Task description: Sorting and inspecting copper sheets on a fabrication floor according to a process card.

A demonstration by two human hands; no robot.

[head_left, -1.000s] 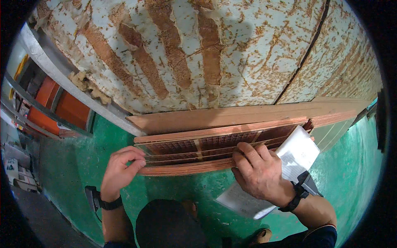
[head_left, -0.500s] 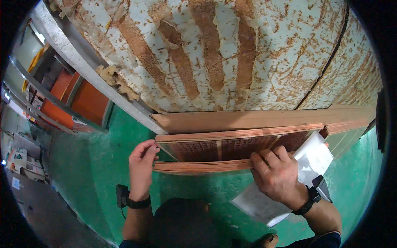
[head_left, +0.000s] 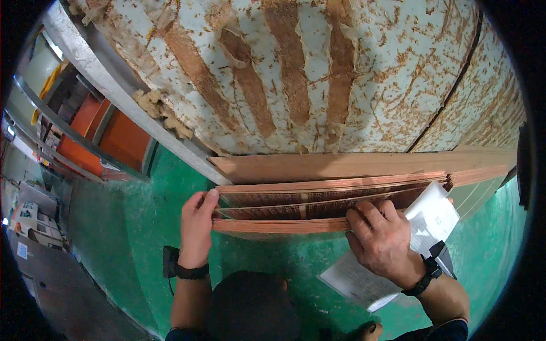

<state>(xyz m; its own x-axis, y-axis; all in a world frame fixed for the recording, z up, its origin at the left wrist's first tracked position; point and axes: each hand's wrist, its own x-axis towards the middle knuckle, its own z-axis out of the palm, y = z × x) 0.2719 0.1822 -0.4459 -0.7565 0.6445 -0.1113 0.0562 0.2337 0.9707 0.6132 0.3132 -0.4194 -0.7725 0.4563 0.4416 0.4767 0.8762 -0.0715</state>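
Observation:
Thin copper-edged circuit board panels stand on edge in front of me. They are parted into a far stack (head_left: pixel 318 186) and a near stack (head_left: pixel 278 226). Between the two leans a single circuit board panel (head_left: pixel 264 212) with a patterned face. My left hand (head_left: pixel 196 227) is closed at the left ends of the panels, thumb by the far stack's corner; some of its fingertips are hidden. With bent fingers, my right hand (head_left: pixel 381 238) grips the top edge of the near stack toward its right end. White printed sheets (head_left: pixel 429 216) lie beside and under that hand.
Behind the panels stands a brown board (head_left: pixel 273 168) against a scuffed white and brown surface (head_left: pixel 392 74). A metal post (head_left: pixel 119 85) slants down at the left. An orange cart (head_left: pixel 122 136) with rails stands farther left on the green floor (head_left: pixel 119 227).
A single panel now stands apart in the gap, nearer the near stack. My left hand has shifted slightly, its thumb now up at the far stack's corner. My right hand stays nearly still.

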